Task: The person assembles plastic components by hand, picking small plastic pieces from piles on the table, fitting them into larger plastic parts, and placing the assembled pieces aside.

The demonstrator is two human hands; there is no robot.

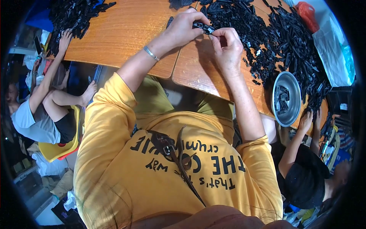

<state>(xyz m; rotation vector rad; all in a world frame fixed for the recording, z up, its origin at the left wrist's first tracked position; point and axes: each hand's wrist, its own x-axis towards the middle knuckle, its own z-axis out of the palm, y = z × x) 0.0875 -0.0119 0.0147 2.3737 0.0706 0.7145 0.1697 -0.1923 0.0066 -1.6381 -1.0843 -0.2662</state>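
Above the wooden table (126,30), both of my hands meet on a small black plastic part (204,27) with a shiny surface. My left hand (187,27), with a silver bracelet at its wrist, pinches one end. Thumb and forefinger of my right hand (228,44) grip the other end. The part's exact kind is too small to make out. A large heap of black plastic parts (293,42) spreads just beyond and to the right of my hands.
At the right edge stands a steel bowl (288,118) holding some black parts. Another black heap (76,19) lies far left, where a person's hand (65,38) rests. A second person's hand (306,121) touches parts at right. Beyond are a clear plastic bag (333,49) and a red bag (306,16).
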